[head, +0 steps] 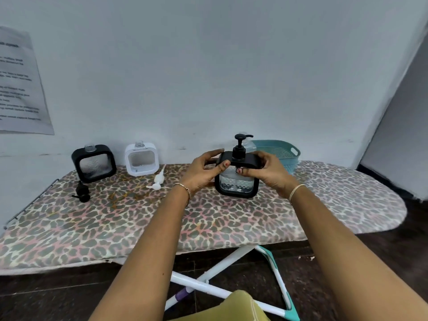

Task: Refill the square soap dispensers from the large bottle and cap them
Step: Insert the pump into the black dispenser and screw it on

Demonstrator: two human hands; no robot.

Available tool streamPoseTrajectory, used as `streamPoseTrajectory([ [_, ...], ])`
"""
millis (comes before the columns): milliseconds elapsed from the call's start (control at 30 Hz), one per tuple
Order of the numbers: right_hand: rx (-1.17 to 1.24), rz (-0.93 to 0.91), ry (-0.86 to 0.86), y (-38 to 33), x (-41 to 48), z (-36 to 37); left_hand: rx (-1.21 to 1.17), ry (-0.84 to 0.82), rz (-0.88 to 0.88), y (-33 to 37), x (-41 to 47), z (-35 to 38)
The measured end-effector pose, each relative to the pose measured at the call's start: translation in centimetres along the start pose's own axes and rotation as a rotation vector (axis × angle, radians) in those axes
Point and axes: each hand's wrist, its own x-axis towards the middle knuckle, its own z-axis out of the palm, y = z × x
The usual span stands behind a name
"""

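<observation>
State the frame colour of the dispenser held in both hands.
The held dispenser has a black frame around a clear textured body; the head view shows it.

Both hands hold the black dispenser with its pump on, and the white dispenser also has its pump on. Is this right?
No. In the head view the white dispenser has an open neck; a white pump lies beside it. The left hand and right hand do hold the black dispenser.

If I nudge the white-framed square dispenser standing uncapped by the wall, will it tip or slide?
Probably light: the white-framed square dispenser looks nearly empty through its clear window. Standing upright on the padded leopard-print board, it may tip rather than slide if pushed high. Grip the frame; the neck is open.
</observation>
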Motion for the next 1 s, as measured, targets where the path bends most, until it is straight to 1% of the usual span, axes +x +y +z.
streamPoseTrajectory([
  [100, -0.071, -0.003, 0.117, 0.0, -1.4, -3.1, -0.027, 0.046, -0.007, 0.4, 0.4, 3.0],
  [267, -0.178, -0.006, 0.303, 0.1, -2.2, -7.8, 0.008, 0.222, 0.021, -0.4, 1.7, 6.2],
  [433, -0.224, 0.007, 0.467, 0.2, -0.6, -10.5, 0.155, 0.340, 0.102, -0.7, 3.4, 7.2],
  [567, -0.247, 0.006, 0.583, 0.0, 1.9, -11.0, 0.261, 0.428, 0.103, -1.4, 5.0, 7.4],
  [667, -0.276, 0.018, 0.658, 0.2, 4.0, -11.1, 0.342, 0.459, 0.088, -1.9, 6.0, 7.5],
  [733, -0.287, 0.046, 0.701, 0.5, 5.5, -11.2, 0.355, 0.421, 0.084, -2.4, 6.8, 7.4],
  [833, -0.277, 0.102, 0.761, 1.7, 7.6, -11.5, 0.263, 0.337, 0.072, -3.1, 8.0, 7.0],
  [933, -0.290, 0.139, 0.777, 2.9, 9.6, -11.8, 0.022, 0.277, 0.066, -3.2, 8.9, 6.9],
  [1000, -0.336, 0.127, 0.772, 3.4, 10.8, -11.8, -0.099, 0.261, 0.081, -3.0, 9.1, 6.8],
])
